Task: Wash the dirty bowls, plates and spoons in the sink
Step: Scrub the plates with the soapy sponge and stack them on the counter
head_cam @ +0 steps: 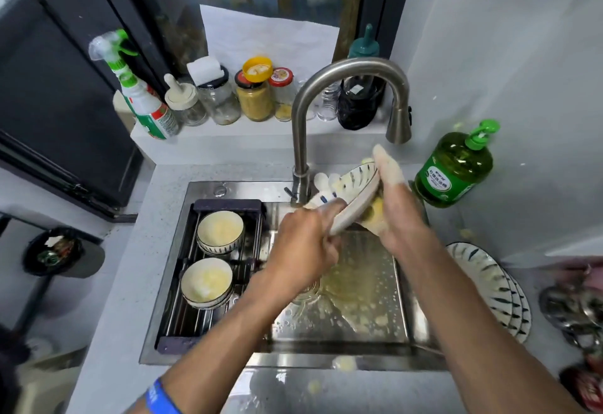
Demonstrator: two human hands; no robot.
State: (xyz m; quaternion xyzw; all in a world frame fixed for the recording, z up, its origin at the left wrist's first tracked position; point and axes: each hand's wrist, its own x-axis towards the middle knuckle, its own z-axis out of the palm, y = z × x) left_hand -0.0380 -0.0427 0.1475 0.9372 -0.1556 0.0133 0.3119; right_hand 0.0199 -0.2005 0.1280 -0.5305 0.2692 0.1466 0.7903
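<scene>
Tilted plate [357,200] over sink [421,322], gripped by curled left hand [305,250] fingers; right hand [399,211] rubbing inside, fingers extended together.

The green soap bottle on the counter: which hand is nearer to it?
Right. The right hand is at the plate over the sink, just left of the green soap bottle. The left hand grips the plate's lower edge, farther left.

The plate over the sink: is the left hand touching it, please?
Touching. The head view shows the left hand with fingers curled round the lower rim of the plate.
</scene>
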